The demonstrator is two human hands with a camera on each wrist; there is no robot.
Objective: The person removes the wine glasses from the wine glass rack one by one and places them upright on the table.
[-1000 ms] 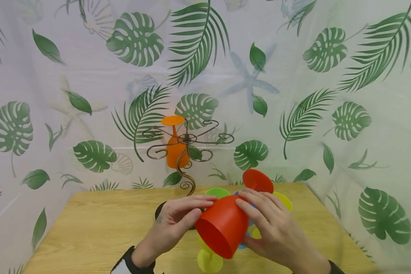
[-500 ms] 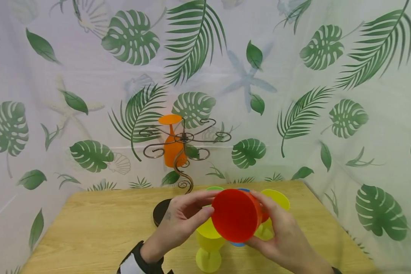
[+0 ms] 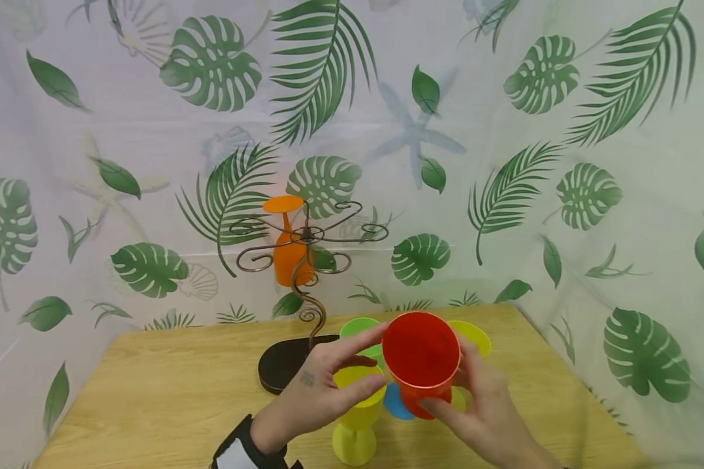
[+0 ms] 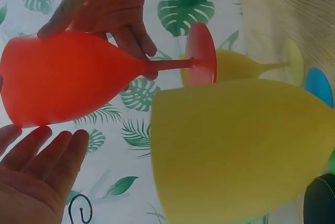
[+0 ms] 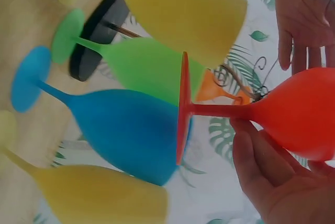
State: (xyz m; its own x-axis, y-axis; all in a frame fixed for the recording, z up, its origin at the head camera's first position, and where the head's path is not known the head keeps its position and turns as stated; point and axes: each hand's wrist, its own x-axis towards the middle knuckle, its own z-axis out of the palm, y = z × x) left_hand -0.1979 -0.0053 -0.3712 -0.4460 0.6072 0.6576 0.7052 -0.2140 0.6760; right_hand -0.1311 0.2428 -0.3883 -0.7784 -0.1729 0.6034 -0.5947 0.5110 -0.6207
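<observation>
A red plastic goblet (image 3: 421, 352) is held upright above the table, its mouth tipped toward the head camera. My right hand (image 3: 489, 400) grips it round the bowl, thumb in front; the right wrist view shows fingers (image 5: 256, 156) under the bowl by the stem. On the other side, my left hand (image 3: 322, 387) has extended fingers, the fingertips (image 4: 39, 132) right at the bowl near its rim. A yellow goblet (image 3: 354, 417) stands just below the left hand. Behind stand a green goblet (image 3: 360, 327) and a blue goblet (image 5: 125, 130), the latter mostly hidden in the head view.
A curled metal glass rack (image 3: 308, 238) on a black base (image 3: 281, 368) stands at the back; an orange goblet (image 3: 292, 260) hangs upside down from one arm. Another yellow goblet (image 3: 472, 335) stands at right on the wooden table (image 3: 170, 391), before a leaf-patterned curtain (image 3: 422, 195).
The red goblet has turned from lying sideways, mouth to the lower left, to upright, shifting slightly right. My left hand has loosened from round it to its side; the right hand keeps its grip.
</observation>
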